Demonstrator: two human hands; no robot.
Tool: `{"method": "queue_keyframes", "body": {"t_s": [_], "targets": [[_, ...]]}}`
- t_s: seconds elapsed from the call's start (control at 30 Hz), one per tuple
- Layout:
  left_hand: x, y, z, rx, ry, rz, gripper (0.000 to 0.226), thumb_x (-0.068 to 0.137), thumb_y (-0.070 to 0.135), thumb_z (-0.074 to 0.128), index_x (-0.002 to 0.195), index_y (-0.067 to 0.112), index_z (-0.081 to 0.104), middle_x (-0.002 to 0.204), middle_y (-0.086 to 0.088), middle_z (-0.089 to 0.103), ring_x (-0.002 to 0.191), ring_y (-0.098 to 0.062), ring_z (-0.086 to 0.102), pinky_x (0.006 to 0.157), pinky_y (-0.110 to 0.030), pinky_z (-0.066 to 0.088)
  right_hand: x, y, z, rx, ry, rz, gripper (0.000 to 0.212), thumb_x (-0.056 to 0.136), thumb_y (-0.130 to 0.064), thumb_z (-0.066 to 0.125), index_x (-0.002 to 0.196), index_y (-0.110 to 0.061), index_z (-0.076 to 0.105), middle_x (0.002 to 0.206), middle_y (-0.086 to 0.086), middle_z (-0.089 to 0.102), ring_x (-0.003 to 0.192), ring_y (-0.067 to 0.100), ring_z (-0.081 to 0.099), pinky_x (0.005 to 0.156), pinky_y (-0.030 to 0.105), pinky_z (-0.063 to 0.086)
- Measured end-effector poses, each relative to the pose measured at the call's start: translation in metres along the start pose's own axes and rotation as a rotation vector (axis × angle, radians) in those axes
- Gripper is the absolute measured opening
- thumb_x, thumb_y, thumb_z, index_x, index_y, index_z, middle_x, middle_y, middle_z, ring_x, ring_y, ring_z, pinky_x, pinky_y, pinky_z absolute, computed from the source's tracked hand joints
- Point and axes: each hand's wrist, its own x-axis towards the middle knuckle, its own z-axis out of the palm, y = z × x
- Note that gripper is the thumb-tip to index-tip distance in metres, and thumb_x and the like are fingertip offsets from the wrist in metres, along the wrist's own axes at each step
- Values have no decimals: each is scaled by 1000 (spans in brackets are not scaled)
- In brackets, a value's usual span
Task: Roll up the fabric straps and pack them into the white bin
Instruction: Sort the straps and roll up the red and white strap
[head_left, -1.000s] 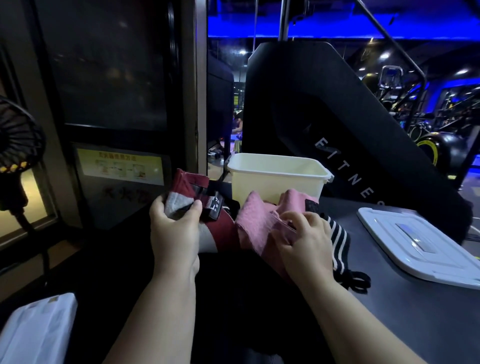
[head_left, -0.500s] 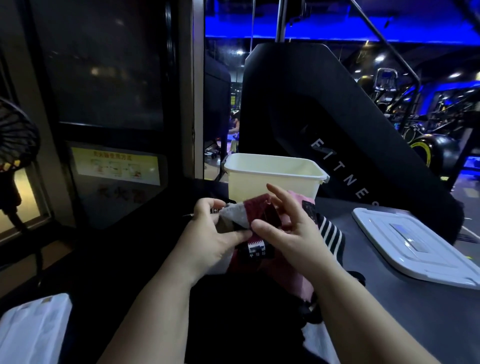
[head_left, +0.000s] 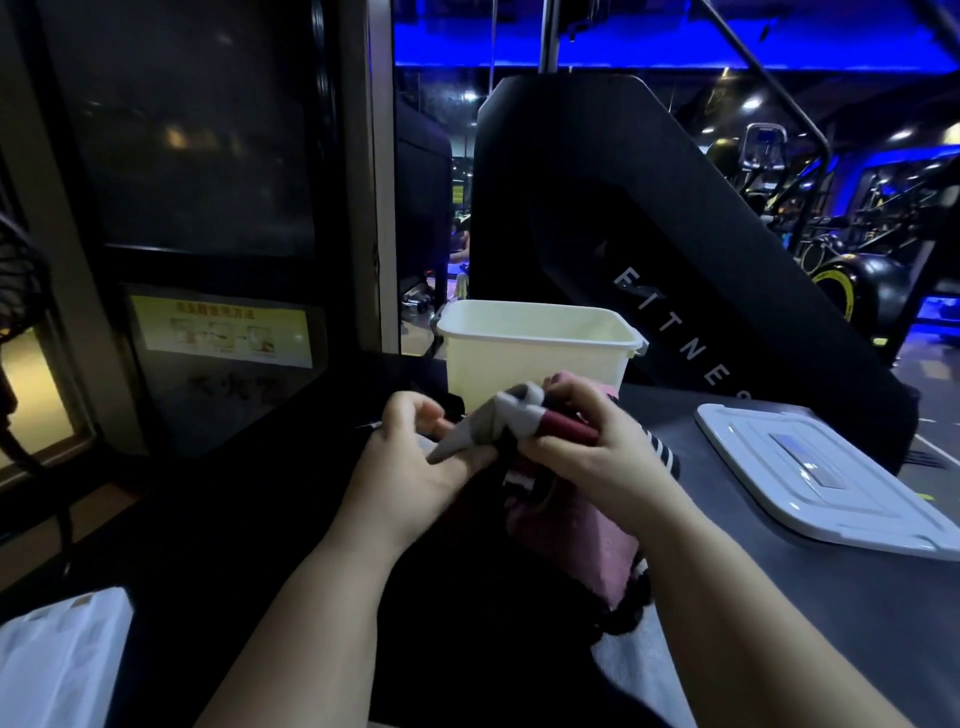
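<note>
1. Both hands grip one strap: left hand (head_left: 410, 467) pinches the grey end of the grey-and-maroon strap (head_left: 514, 421), and right hand (head_left: 597, 457) curls round its maroon part.
2. Strap sits just in front of the white bin (head_left: 535, 353), over a pink strap (head_left: 566, 530).
3. I judge the roll needs steady tension, tight turns and aligned edges.

Your left hand (head_left: 410, 467) and right hand (head_left: 602, 457) hide much of the grey-and-maroon fabric strap (head_left: 514, 415); the frame's right edge cuts off the flat white plastic lid (head_left: 810, 483); the yellow paper notice (head_left: 221, 332) is unreadable.
</note>
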Motion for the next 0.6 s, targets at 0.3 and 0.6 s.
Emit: {"method": "queue_keyframes", "body": {"t_s": [0.3, 0.6], "targets": [[14, -24, -10, 176, -50, -153, 32, 89, 49, 61, 76, 20, 62, 70, 3, 65, 72, -19, 62, 71, -34, 49, 2, 6, -22, 401, 392, 42, 22, 79, -14, 69, 91, -29, 59, 91, 5, 61, 76, 21, 62, 62, 37, 54], [15, -11, -10, -375, 329, -45, 35, 74, 58, 57, 71, 23, 52, 66, 1, 52, 63, -17, 49, 64, -37, 42, 5, 4, -10, 490, 330, 89, 27, 76, -1, 76, 83, -21, 59, 83, 6, 61, 78, 26, 64, 60, 32, 53]]}}
